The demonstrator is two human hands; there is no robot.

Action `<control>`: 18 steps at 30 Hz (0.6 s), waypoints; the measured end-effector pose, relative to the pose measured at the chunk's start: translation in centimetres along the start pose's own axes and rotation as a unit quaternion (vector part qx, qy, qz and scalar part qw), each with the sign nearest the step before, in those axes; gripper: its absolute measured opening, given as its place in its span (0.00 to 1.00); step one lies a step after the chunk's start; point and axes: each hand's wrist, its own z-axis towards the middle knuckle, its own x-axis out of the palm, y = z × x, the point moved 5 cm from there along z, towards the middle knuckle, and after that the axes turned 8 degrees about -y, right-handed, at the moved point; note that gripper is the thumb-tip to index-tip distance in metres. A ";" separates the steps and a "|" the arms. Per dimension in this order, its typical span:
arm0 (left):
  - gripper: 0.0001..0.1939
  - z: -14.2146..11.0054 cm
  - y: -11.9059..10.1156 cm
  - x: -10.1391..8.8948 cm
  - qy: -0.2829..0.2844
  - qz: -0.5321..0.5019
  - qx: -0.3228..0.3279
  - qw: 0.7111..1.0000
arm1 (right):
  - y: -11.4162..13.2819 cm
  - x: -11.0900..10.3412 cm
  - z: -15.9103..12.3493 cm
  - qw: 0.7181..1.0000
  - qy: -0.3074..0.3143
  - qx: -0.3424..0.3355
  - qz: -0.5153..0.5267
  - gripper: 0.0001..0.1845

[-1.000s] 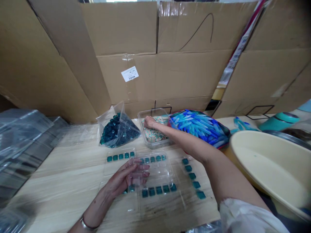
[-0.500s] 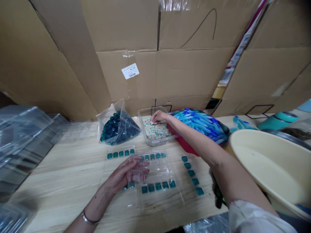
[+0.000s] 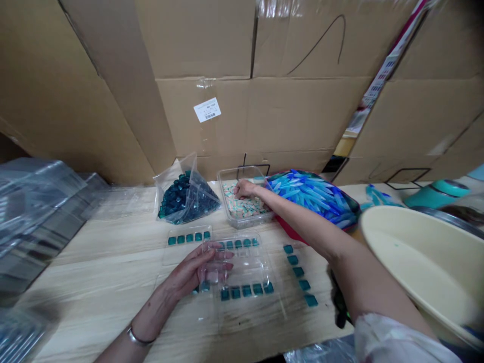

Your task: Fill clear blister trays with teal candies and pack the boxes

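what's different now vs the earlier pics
Since the first picture, the right hand has shifted slightly right within the tub, its fingertips down among the small pieces; whether they grip one can't be told. The left hand still holds the clear tray, and the teal squares stay in their rows.

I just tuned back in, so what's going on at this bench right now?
A person's left hand holds a clear plastic tray over the table, while their right hand is down in a clear container of small pale and green pieces; whether it grips one is too small to tell. Short rows of teal squares show around the tray. Behind stands a bag of dark teal pieces.
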 end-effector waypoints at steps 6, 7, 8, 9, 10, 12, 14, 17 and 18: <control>0.14 0.0 0.1 0.0 0.008 0.004 0.000 1.000 | 1.0 0.0 0.0 0.997 -0.001 -0.051 -0.058 0.12; 0.14 0.0 0.1 0.0 0.009 0.005 0.001 1.000 | 1.0 0.0 0.0 0.997 0.001 -0.055 -0.059 0.12; 0.14 0.0 0.1 -0.1 0.010 0.007 0.003 1.000 | 1.0 -0.1 -0.1 0.997 0.005 -0.057 -0.058 0.11; 0.14 0.0 0.1 -0.1 0.010 0.008 0.004 1.000 | 1.0 -0.2 -0.1 0.997 0.009 -0.056 -0.054 0.11; 0.14 0.0 0.0 -0.1 0.010 0.010 0.006 1.000 | 0.8 -0.3 -0.2 0.997 0.011 -0.053 -0.046 0.11; 0.14 0.1 0.0 -0.1 0.012 0.011 0.008 1.000 | 0.5 -0.8 -0.5 0.999 0.014 -0.045 -0.021 0.13; 0.14 0.1 0.0 -0.1 0.017 0.009 0.008 1.000 | 0.2 -1.1 -0.8 0.999 0.020 -0.039 0.007 0.14; 0.14 0.0 0.1 -0.1 0.023 0.005 0.009 1.000 | 0.1 -1.2 -1.3 0.998 0.047 -0.037 0.033 0.11; 0.14 0.0 0.1 -0.1 0.024 0.004 0.008 1.000 | 0.2 -1.0 -1.4 0.997 0.060 -0.042 0.029 0.11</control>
